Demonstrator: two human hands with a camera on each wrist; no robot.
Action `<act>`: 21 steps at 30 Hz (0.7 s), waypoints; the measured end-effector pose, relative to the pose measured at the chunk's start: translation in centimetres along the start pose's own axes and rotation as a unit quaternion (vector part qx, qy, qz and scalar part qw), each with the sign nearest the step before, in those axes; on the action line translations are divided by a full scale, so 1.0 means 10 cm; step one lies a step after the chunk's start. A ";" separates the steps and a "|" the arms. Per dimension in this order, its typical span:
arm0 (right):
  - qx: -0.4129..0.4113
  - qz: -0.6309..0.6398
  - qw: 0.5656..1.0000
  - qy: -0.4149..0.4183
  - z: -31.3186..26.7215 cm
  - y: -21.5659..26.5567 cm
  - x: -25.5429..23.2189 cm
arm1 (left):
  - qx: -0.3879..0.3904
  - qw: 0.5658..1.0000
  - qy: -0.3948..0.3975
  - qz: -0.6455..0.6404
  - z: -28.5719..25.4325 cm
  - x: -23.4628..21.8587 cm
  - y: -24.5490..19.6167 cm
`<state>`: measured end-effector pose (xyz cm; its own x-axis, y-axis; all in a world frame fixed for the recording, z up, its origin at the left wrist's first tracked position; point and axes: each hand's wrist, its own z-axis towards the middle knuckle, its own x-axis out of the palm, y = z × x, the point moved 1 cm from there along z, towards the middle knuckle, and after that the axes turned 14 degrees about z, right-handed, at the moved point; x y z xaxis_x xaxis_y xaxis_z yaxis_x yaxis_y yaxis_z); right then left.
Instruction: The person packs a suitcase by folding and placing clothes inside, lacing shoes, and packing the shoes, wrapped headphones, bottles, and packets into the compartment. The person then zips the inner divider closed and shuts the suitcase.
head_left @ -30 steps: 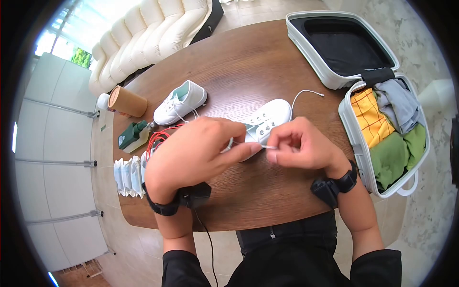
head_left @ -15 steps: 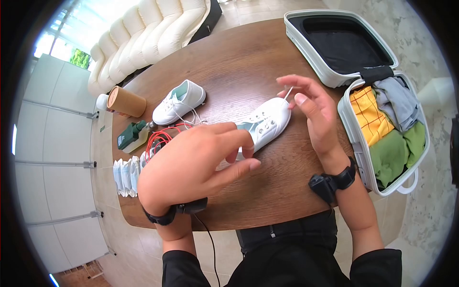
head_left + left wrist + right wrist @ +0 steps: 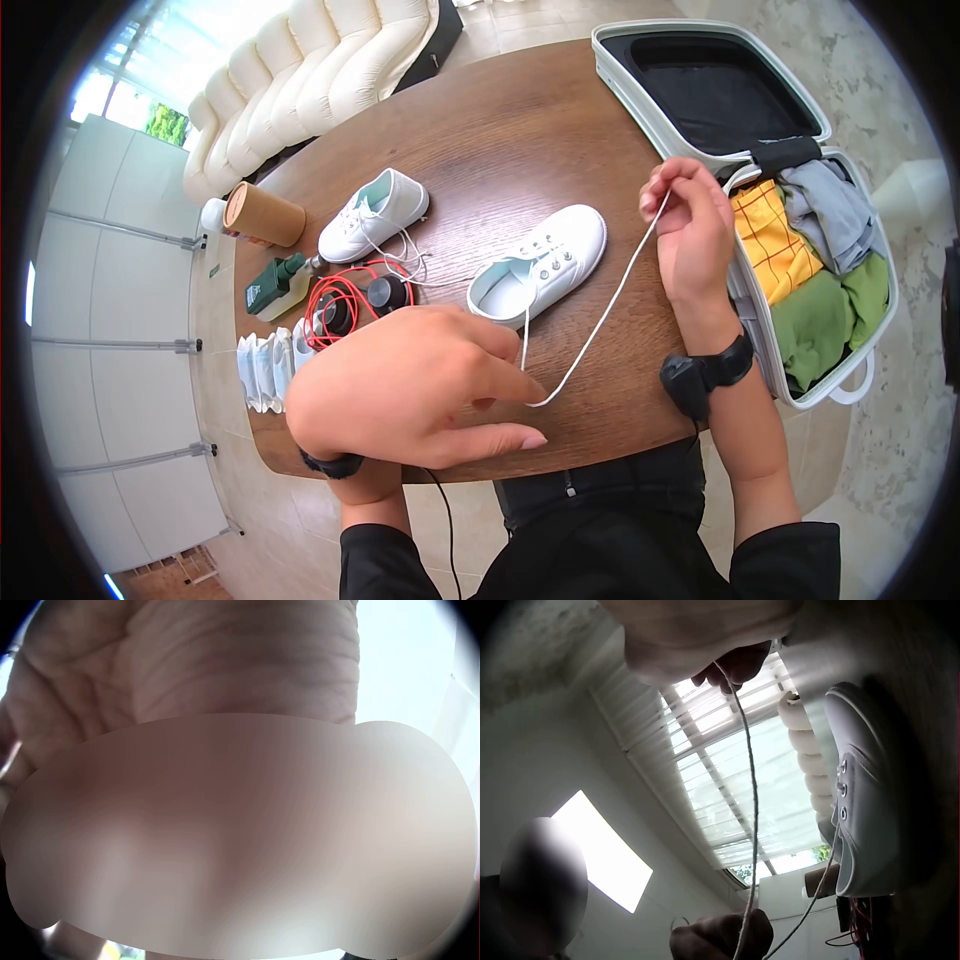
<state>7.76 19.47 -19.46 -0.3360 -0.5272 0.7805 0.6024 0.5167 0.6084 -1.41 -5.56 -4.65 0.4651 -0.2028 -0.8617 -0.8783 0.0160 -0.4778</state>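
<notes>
A white canvas shoe [image 3: 575, 235] stands on the wooden table, its toe pointing away to the right. From its lacing a long white shoelace [image 3: 610, 313] drops to my left fingers, bends there, and rises to my right hand [image 3: 695, 240]. Pinched between my right thumb and fingers is the lace's far part, held up beside the open suitcase. My left hand [image 3: 420, 385] hovers palm down near the table's front edge, thumb stretched out apart from the index finger. The lace passes right at that index fingertip. In the right wrist view the shoe [image 3: 862, 795] and lace [image 3: 751, 787] also show.
Left of centre stands a second white shoe [image 3: 375, 215], its laces loose. Red cable [image 3: 345, 290], a green bottle [image 3: 275, 285], a brown cylinder [image 3: 265, 213] and white packets [image 3: 265, 370] lie at the left. An open suitcase [image 3: 725, 255] with folded clothes is at the right.
My right hand has moved right and away from the shoe, drawing the shoelace out long. My left hand has come down toward the front edge, its thumb and fingers no longer pinching the lace.
</notes>
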 end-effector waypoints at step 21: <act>0.199 -0.120 0.952 0.200 -0.22 0.04 0.27 | -0.179 0.950 -0.227 0.115 0.47 0.28 0.34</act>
<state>8.73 16.75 -17.40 -0.0789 -0.8355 0.5439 0.1937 0.5223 0.8305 -2.59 -1.50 -9.52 0.1847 0.2093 -0.9603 -0.9060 -0.3424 -0.2489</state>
